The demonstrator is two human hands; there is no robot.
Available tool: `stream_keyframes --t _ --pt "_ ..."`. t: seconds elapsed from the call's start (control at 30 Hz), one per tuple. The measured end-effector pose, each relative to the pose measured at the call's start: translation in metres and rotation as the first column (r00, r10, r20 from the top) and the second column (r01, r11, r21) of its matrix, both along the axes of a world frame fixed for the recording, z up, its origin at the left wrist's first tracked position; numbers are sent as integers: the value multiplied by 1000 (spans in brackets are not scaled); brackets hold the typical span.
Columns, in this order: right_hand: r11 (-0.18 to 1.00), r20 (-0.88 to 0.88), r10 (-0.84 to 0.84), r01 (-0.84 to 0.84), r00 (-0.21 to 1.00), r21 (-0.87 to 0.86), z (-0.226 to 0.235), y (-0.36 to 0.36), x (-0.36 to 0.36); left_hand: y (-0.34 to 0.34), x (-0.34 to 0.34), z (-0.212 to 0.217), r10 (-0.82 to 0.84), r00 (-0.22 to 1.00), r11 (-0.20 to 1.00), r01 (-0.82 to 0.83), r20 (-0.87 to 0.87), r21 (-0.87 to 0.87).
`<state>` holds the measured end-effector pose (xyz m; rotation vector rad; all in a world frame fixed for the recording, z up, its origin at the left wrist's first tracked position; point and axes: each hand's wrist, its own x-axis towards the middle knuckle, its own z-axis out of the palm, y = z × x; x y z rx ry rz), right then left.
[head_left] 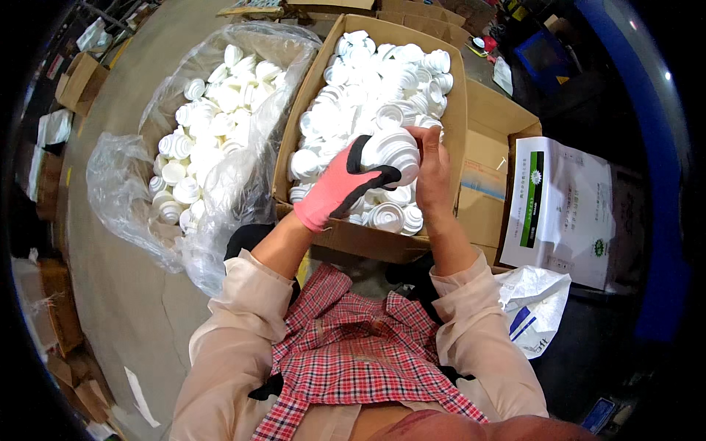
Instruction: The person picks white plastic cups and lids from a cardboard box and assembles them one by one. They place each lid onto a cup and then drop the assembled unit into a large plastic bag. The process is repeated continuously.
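Observation:
Over the near part of an open cardboard box [454, 158], both my hands hold one white ribbed, stepped round plastic part [392, 156]. My left hand [338, 184], in a pink glove with black fingertips, grips it from the left with the thumb across its near side. The bare right hand [434, 165] has its fingers on the right edge of the part; some fingertips are hidden behind it. Many similar white plastic parts [386, 81] fill the box beneath and beyond my hands, lying loose at all angles.
Left of the box, a clear plastic bag [121, 169] lies spread open around more white parts [213, 121]. To the right are an open cardboard carton [485, 121], a white printed box [566, 209] and a white sack [540, 301]. Cardboard boxes [81, 82] line the left side.

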<state>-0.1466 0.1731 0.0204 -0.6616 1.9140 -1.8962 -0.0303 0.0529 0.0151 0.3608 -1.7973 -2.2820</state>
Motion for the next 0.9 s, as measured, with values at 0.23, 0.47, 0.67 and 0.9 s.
stream_keyframes --t 0.23,0.47,0.67,0.9 --pt "983 -248 -152 173 957 65 -2 -1 -1 18 2 -48 251 966 772 -235 -56 -591" --pt "938 199 285 -230 938 -259 -6 4 -18 -15 -3 1 -49 979 766 163 -197 621" --pt "920 -401 388 -375 830 115 3 14 -7 -27 -5 -11 -20 991 640 113 -131 760" --pt "937 -584 346 -298 734 180 6 20 -4 -24 -4 -4 2 996 903 35 -85 428"
